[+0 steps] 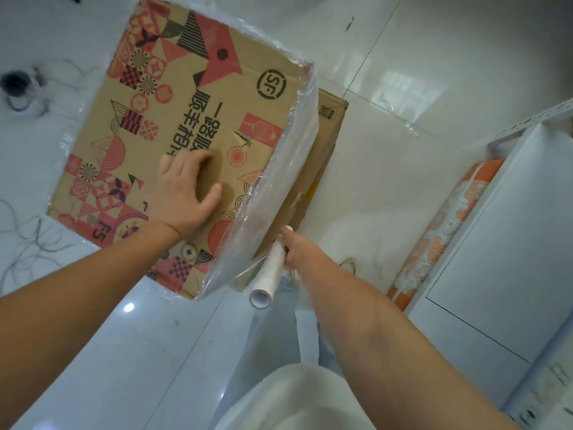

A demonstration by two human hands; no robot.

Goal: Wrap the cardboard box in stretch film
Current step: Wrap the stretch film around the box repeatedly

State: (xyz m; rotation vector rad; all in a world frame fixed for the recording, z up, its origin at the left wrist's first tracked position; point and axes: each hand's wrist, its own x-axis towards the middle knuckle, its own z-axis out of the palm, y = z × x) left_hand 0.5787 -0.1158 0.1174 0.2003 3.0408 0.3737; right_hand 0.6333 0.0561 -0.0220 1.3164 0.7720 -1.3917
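A brown cardboard box (192, 119) printed with red and black patterns stands on the white tiled floor, seen from above. Clear stretch film (279, 181) covers its right side and runs along its far edge. My left hand (186, 193) lies flat on the box top near the right edge, fingers spread and slightly curled. My right hand (297, 252) grips a white stretch film roll (269, 274) low beside the box's near right corner. A sheet of film stretches from the roll to the box.
A second brown cardboard box (328, 125) stands behind the wrapped one on the right. A white cabinet (496, 243) and an orange patterned roll (449, 225) line the right side. Loose wires (28, 240) and a small dark round object (15, 85) lie on the floor at left.
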